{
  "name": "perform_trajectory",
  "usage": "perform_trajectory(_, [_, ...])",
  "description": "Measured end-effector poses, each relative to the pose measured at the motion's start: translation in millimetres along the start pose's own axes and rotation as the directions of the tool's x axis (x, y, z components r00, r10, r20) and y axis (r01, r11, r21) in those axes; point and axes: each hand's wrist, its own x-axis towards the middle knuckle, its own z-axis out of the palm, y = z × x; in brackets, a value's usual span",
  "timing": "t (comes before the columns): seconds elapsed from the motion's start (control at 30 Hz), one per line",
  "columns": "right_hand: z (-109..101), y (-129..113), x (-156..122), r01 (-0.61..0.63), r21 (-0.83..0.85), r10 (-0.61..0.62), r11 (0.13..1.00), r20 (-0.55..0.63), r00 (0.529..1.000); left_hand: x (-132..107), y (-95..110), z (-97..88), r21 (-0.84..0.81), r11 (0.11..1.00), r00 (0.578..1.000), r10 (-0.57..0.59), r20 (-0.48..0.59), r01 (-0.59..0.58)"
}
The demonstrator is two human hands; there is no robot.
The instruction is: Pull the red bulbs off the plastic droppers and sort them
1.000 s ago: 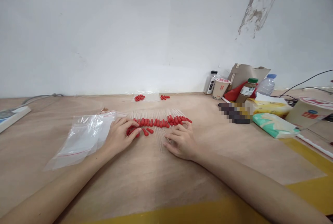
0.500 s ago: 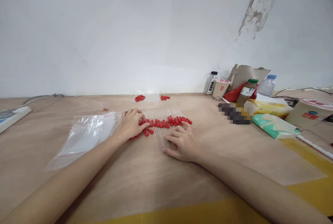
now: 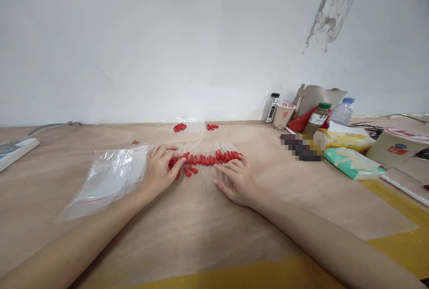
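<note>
A row of thin clear glass droppers with red rubber bulbs (image 3: pixel 211 159) lies across the middle of the wooden table (image 3: pixel 187 231). My left hand (image 3: pixel 160 171) rests at the row's left end, its thumb and fingers pinched around one dropper (image 3: pixel 187 153) that tilts up out of the row. My right hand (image 3: pixel 236 179) lies at the right end with its fingers spread flat on the glass stems. A few loose red bulbs (image 3: pixel 190 171) lie just below the row between my hands.
Clear zip bags (image 3: pixel 107 177) lie left of my left hand. Two small heaps of red bulbs (image 3: pixel 180 126) sit near the wall. Bottles, a paper cup (image 3: pixel 282 115), tissue packs (image 3: pixel 351 162) and boxes crowd the right side. A white device (image 3: pixel 15 150) lies far left.
My left hand drew back from the top of the row and pinched one dropper, lifting its end. My right hand shifted slightly and stays flat on the stems.
</note>
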Motion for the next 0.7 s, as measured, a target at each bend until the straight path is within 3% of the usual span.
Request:
perform_trajectory(0.13, [-4.6,3.6,2.3,0.007,-0.111,-0.016,0.994,-0.083,0.996,-14.4,11.9,-15.3,-0.149,0.981,0.989,0.133,0.061,-0.123])
perform_trajectory(0.3, [-2.7,5.7,0.8,0.161,-0.139,-0.161,0.977,0.01,0.987,-23.5,22.3,-15.1,-0.334,0.909,0.961,0.275,0.029,-0.25])
perform_trajectory(0.53, [8.1,6.2,-2.2,0.212,-0.054,-0.21,0.976,0.032,0.977,-29.6,16.9,0.0,-0.392,0.87,0.947,0.32,-0.01,-0.298])
perform_trajectory(0.7, [6.9,1.8,-0.1,0.209,-0.035,-0.208,0.977,0.047,0.977,-31.2,22.5,1.7,-0.289,0.927,0.953,0.281,0.113,-0.239])
